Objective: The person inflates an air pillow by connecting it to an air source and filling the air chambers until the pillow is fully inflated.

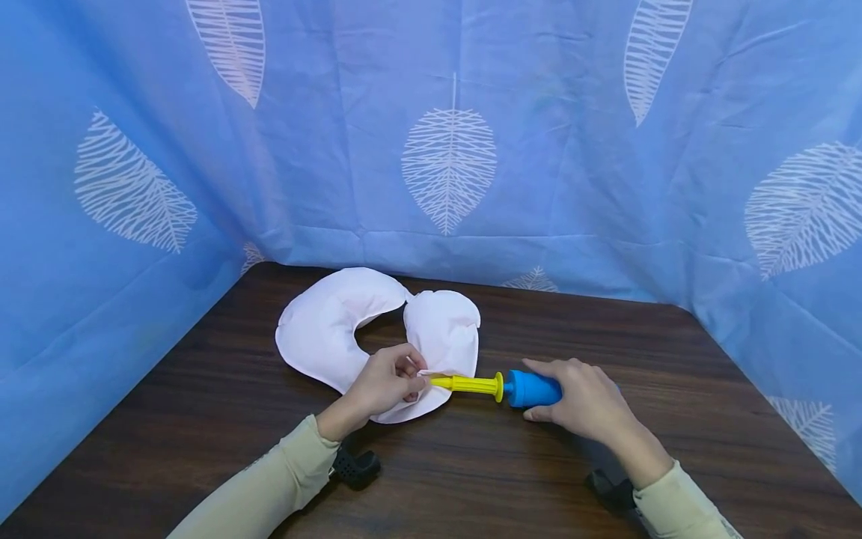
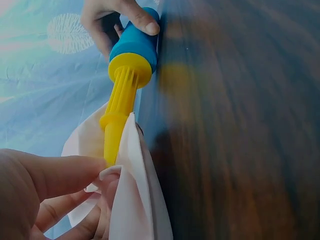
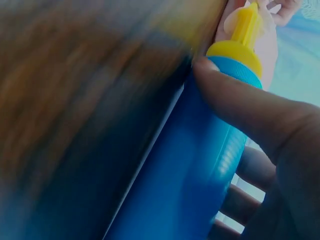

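A white, U-shaped inflatable neck pillow [image 1: 326, 322] lies puffed up on the table, creased near its right end. Against its near edge, my left hand [image 1: 380, 383] pinches the fabric at the valve between thumb and fingers. The yellow nozzle [image 2: 120, 100] of a hand pump points into that spot; its tip is partly hidden by the fingers and a fold of fabric. On the right, my right hand [image 1: 586, 397] grips the pump's blue barrel [image 3: 185, 150], thumb along one side and fingers round the other. The pump lies roughly level, just above or on the table; which, I cannot tell.
A dark wood-grain table [image 1: 222, 419] spreads under everything. Blue curtains [image 1: 539, 165] with white leaf prints enclose its back and both sides. A black wrist device [image 1: 357, 468] sits under the left wrist, and another [image 1: 609, 490] under the right.
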### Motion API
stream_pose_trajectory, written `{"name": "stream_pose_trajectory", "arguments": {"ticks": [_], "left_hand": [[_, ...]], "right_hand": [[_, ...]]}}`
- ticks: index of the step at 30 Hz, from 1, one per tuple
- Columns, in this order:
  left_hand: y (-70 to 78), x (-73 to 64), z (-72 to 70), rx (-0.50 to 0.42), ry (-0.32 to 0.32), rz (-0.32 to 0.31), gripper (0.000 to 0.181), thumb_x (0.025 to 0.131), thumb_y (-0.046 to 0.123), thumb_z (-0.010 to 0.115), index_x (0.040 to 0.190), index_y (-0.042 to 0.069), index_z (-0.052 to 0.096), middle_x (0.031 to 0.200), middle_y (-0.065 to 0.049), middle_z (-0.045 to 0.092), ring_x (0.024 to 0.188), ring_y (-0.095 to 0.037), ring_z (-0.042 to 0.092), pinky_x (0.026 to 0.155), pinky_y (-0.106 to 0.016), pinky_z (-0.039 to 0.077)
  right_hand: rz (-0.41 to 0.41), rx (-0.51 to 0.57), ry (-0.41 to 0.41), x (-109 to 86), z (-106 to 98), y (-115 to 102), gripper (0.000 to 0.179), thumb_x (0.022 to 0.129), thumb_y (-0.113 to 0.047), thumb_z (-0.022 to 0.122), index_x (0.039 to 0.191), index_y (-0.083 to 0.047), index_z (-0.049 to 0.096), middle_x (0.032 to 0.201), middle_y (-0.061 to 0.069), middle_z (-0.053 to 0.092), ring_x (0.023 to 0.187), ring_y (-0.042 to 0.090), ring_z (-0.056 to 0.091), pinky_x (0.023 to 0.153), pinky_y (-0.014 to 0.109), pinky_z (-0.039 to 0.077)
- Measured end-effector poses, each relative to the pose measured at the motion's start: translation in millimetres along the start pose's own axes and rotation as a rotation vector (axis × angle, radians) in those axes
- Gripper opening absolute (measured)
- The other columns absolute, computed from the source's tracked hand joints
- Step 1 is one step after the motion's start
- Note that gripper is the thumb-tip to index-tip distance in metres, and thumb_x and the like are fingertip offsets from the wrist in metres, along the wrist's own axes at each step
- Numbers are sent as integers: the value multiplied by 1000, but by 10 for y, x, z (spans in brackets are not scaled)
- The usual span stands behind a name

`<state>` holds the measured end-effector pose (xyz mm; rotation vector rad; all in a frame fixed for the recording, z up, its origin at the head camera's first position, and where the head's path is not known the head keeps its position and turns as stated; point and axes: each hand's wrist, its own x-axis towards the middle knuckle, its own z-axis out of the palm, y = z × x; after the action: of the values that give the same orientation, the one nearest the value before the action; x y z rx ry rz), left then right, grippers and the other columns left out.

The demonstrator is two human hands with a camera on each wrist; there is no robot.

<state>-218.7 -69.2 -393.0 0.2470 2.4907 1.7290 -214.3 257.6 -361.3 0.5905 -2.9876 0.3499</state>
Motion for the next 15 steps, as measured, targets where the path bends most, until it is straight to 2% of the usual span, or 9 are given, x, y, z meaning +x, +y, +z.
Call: {"name": "stream_pose_trajectory", "arguments": {"ticks": [6,12,15], "left_hand": [[20,0,-11,9,-7,6,12,94,0,74,104,6,70,84,-9,65,67,-16,65,68,-26,60],[28,-8,-23,22,-13,10,12,95,0,74,104,6,70,85,-10,65,67,-17,64,68,-26,59],[30,-14,-30,19,-15,11,12,94,0,74,104,5,70,85,-10,64,67,-17,64,67,-26,59]], "right_hand": [[64,22,-51,-49,-47,113,70,80,-44,94,142,-18,72,136,22,72,113,41,69,86,60,58],[67,0,-83,-64,-150,244,67,79,-44,94,138,-19,74,131,22,75,106,37,71,73,49,56],[92,-21,-98,-74,-208,362,69,78,-43,95,139,-18,74,130,25,74,102,37,70,70,47,53]]}}
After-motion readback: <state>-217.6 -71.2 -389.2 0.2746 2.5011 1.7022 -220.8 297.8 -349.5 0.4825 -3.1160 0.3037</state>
